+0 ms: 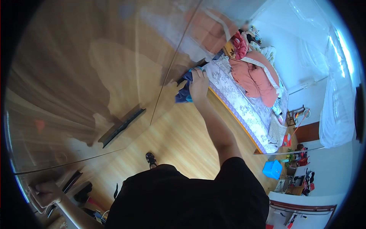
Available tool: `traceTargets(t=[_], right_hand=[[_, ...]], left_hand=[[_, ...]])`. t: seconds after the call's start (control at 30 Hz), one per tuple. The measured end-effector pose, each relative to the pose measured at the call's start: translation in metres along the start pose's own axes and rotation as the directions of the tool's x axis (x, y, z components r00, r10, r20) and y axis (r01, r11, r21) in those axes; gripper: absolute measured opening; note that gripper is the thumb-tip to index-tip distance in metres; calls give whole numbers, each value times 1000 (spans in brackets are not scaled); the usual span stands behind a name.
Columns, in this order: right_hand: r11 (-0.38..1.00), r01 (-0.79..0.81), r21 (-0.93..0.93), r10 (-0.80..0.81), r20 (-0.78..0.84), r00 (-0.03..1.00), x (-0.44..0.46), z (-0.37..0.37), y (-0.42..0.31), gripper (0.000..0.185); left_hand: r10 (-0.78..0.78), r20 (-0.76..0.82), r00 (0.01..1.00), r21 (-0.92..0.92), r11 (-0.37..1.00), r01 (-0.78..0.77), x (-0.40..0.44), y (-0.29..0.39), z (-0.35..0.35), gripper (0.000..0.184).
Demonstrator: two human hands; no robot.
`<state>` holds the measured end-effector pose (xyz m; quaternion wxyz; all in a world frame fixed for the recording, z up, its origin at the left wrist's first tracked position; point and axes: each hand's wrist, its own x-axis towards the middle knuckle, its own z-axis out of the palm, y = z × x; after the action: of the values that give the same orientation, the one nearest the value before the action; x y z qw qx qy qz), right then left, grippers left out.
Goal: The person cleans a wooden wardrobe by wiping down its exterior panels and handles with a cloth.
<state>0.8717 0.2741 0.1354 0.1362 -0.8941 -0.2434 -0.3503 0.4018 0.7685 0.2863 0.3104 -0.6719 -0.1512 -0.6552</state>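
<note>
Pale wood-look flooring (183, 141) runs through a bedroom in the head view, with a bed (238, 105) along one side, covered by a floral sheet and heaped with a salmon-coloured blanket (249, 78). Glossy brown panels (126, 72) with dark handles take up the other side and mirror parts of the room. Beyond the foot of the bed are a red container (286, 140) and a blue bin (272, 170). A sandalled foot (151, 158) is on the floor.

The right hand (199, 84) has its fingers closed over a crumpled blue cloth (184, 91) with teal parts, at the panels beside a dark handle, near the corner of the bed. The left hand (46, 194) is by the lower panels, fingers curled; whether they grip an edge there, I cannot tell.

As for progress, the cloth is in hand, at the panels, not put down or folded away. Reflections cover the glossy surface, so how much of it the cloth has been over, and how much remains, cannot be judged.

No brand, label or writing can be read; any marks on the red container are too small.
</note>
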Motion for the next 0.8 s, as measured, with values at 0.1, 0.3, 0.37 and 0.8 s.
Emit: traceTargets(t=[0.1, 0.3, 0.37, 0.8], right_hand=[[1000, 29, 6, -29, 23, 999, 17, 3, 44, 31], [983, -141, -119, 141, -13, 990, 40, 28, 61, 25], [995, -61, -78, 62, 9, 998, 20, 18, 16, 27], [858, -460, 227, 471, 6, 882, -21, -43, -73, 25]], left_hand=[[-11, -8, 1000, -45, 999, 11, -7, -11, 4, 41], [68, -46, 997, -2, 998, -68, -5, -17, 5, 35], [69, -74, 995, 9, 998, -68, 1, -2, 6, 33], [78, 57, 995, -75, 994, -74, 7, 15, -9, 22]])
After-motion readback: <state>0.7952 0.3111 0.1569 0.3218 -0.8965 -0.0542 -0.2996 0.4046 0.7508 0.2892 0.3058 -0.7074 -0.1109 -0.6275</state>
